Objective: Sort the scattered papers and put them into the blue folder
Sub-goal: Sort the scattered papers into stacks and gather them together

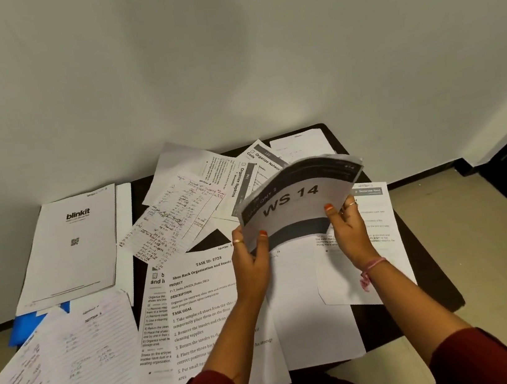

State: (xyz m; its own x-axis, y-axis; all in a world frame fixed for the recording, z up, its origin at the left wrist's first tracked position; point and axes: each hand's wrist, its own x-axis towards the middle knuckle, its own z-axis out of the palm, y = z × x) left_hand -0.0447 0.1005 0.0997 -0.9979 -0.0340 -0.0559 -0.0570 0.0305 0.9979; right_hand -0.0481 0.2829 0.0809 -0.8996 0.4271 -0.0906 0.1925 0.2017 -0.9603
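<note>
Grey-banded printed sheet marked "WS 14" (292,201) was held up off the table, bowed, gripped along its lower edge by both hands: left hand (249,254) pinching the lower left corner, right hand (346,227) pinching the lower right. Judged step: gathering and sorting, early; most papers not yet collected.

Blue folder (33,323) lay well to the left of the left hand, near the table's edge, mostly buried; only a blue corner showed. The "blinkit" booklet (71,250) sat on its far part and lined handwritten sheets (82,349) on its near part. Next move likely calls for setting the held sheet onto a pile, or clearing those covers off the folder first.

Below the hands: "TASK ID: 2723" sheet (202,300) and a blank white sheet (309,298). Beyond the left hand: red-ruled tally sheet (177,215). Dark table (403,314) showed to the right of the right forearm. Overlapping papers risked sliding or creasing when pulled.
</note>
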